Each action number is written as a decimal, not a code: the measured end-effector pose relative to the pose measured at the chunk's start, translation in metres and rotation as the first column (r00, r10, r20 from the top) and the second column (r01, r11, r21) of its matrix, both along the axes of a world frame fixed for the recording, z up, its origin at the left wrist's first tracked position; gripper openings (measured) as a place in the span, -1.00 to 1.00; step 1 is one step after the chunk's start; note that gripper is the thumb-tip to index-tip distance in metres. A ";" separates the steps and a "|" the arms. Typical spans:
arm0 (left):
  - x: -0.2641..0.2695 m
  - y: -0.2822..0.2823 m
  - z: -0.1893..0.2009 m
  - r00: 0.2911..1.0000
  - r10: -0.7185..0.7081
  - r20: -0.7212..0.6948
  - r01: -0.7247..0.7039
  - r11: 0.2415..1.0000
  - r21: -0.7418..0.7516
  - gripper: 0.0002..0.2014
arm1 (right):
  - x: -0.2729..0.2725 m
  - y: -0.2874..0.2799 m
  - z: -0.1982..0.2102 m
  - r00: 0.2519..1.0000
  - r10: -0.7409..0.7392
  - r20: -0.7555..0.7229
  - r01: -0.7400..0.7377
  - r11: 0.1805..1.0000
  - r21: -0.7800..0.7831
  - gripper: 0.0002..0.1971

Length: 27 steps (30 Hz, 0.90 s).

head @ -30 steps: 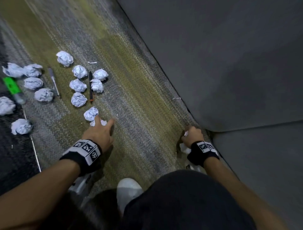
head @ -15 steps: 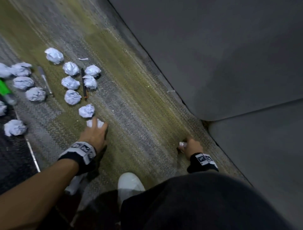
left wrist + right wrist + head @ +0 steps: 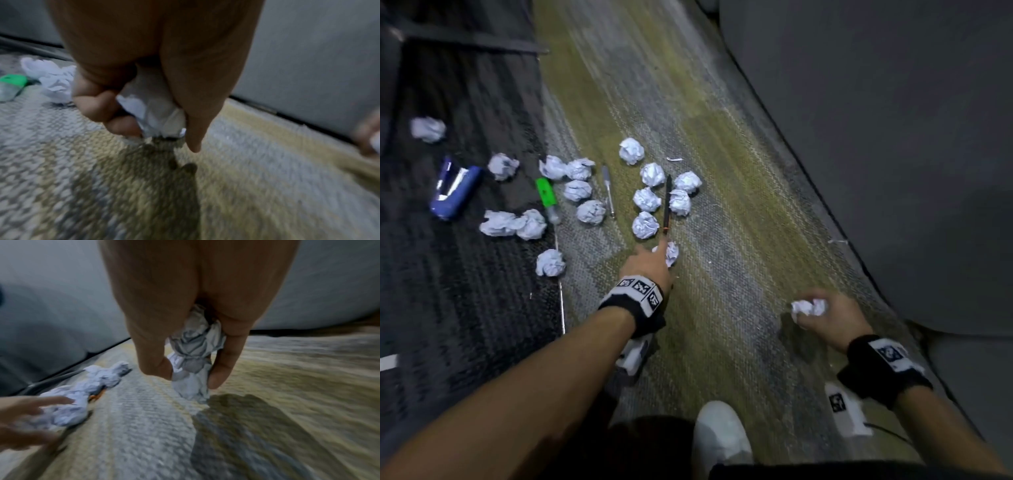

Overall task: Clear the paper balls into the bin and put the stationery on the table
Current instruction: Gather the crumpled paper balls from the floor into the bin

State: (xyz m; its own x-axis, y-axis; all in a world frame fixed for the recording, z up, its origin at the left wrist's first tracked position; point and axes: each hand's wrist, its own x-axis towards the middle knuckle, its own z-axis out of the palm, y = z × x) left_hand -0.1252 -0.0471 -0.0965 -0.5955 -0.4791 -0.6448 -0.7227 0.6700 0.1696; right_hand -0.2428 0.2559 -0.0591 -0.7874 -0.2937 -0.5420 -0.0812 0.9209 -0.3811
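Carpet (image 3: 722, 274): rough woven loop pile, matt, grey with olive-yellow bands; darker charcoal weave at 9 o'clock.
Paper balls (image 3: 647, 200): crumpled white paper, matt, sharp creases; one in left hand (image 3: 152, 112), one in right hand (image 3: 193, 356).
Green marker (image 3: 546, 193): smooth plastic, slight sheen.
Blue stapler (image 3: 453, 188): glossy plastic with shiny metal strip.
Black pen (image 3: 667, 202): smooth, matt.
Wristbands (image 3: 635, 301): black knit cloth.
Shoe (image 3: 719, 442) at 6 o'clock: smooth white.
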 end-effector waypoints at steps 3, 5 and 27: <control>0.006 0.000 -0.014 0.989 -0.147 0.018 0.147 0.988 0.038 -0.29 | -0.015 -0.054 0.006 0.986 0.166 0.016 -0.165 0.985 -0.045 -0.50; 0.010 -0.002 -0.018 0.985 -0.172 -0.006 0.172 0.985 0.024 -0.39 | -0.025 -0.096 0.010 0.968 0.247 0.038 -0.245 0.968 -0.059 -0.45; -0.028 -0.045 -0.021 0.988 -0.137 -0.069 0.138 0.990 0.019 -0.41 | -0.045 -0.230 -0.019 0.707 0.707 -0.006 -0.703 0.705 0.096 -0.35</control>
State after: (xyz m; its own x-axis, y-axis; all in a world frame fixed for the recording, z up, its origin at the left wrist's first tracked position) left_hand -0.1533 -0.0918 -0.1175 -0.6971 -0.3748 -0.6112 -0.6104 0.7575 0.2316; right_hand -0.2879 0.0259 -0.0785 -0.3895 -0.7290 -0.5628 -0.7326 0.6156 -0.2904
